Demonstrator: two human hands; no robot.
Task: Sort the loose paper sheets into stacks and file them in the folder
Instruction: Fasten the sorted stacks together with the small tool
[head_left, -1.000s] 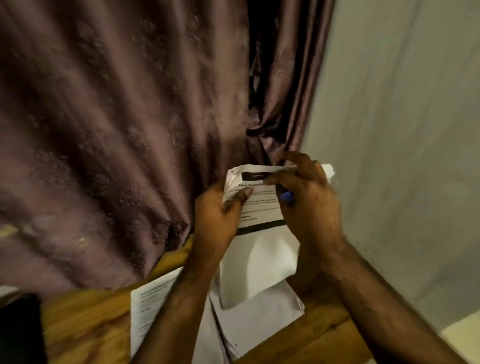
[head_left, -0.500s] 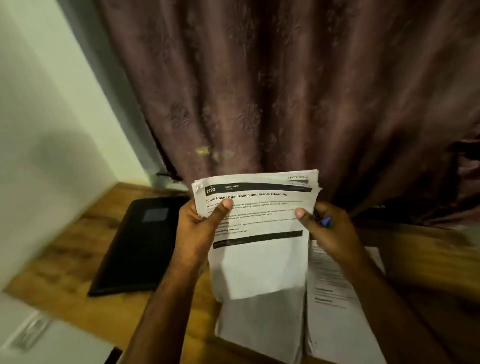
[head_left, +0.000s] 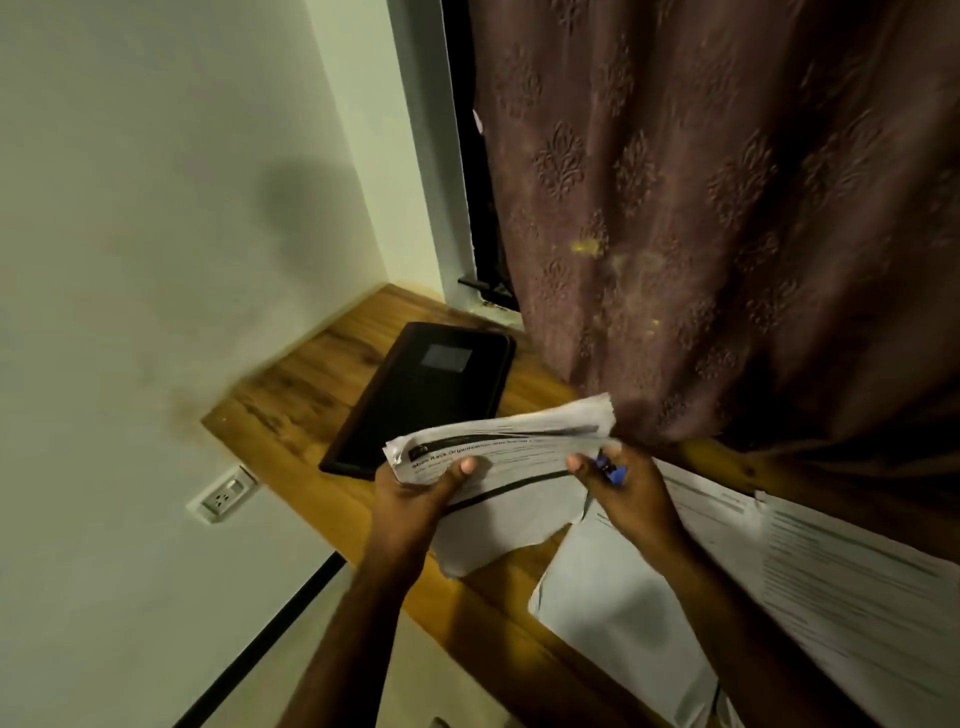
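One bundle of printed sheets, white with a black header bar, fanned and curled, held above the counter at centre. Left hand gripping its left edge, thumb on top; right hand pinching the right edge, a blue pen tucked in too. One black folder, closed, at 11 o'clock. Two paper stacks lying at 4 o'clock.
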